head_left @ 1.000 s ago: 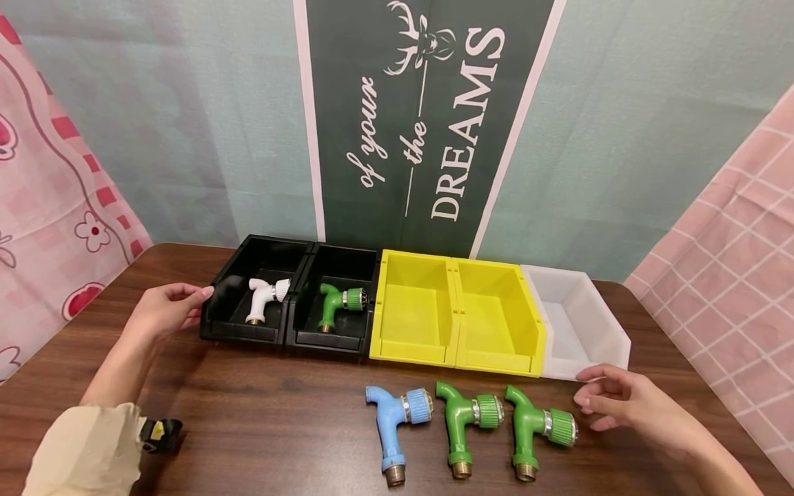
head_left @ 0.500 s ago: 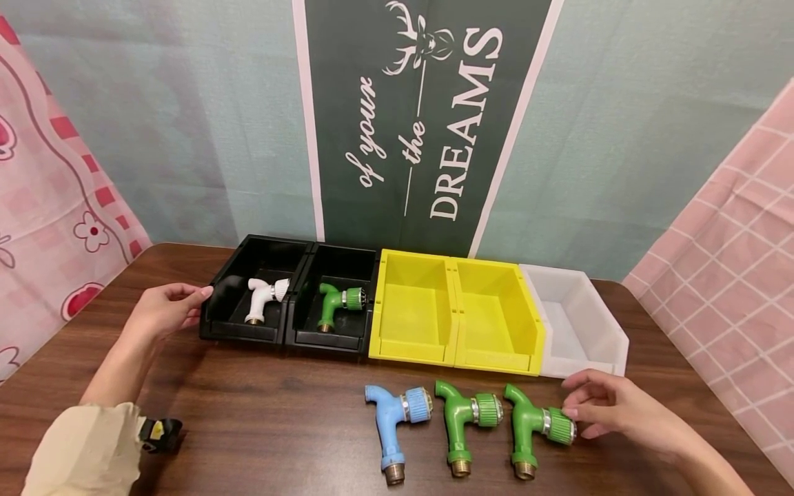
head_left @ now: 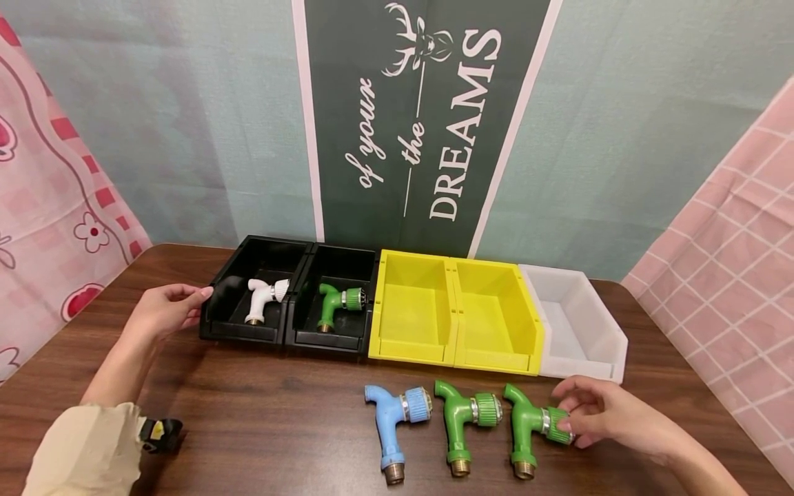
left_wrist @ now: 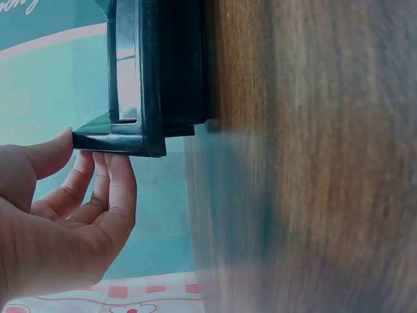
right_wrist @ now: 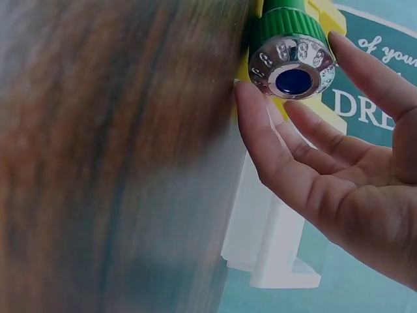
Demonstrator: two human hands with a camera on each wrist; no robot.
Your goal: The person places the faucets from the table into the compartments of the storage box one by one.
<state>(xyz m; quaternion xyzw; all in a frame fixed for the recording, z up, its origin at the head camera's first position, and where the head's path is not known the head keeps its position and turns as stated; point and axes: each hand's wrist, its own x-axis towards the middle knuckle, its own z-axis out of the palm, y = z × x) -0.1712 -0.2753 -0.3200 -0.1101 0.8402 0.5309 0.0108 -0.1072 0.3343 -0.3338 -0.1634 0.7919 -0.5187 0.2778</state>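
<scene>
My left hand (head_left: 166,310) pinches the side edge of the leftmost black bin (head_left: 238,332); in the left wrist view its thumb and fingers (left_wrist: 122,189) meet the bin's wall (left_wrist: 153,78). My right hand (head_left: 611,417) is at the knob of the rightmost green tap (head_left: 524,420). In the right wrist view, thumb and fingers (right_wrist: 260,130) spread around the ribbed knob (right_wrist: 290,29), the thumb at its side; a firm grip does not show. Left of it lie another green tap (head_left: 457,424) and a blue tap (head_left: 389,420).
A white tap (head_left: 260,300) lies in the left black bin, a green tap (head_left: 331,303) in the second black bin (head_left: 338,265). Two yellow bins (head_left: 415,275) and a white bin (head_left: 573,289) continue the row. Patterned cloths hang around the wooden table (head_left: 267,427).
My right hand has moved left from beside the white bin's front corner to the rightmost green tap's knob. The left hand stays on the black bin.
</scene>
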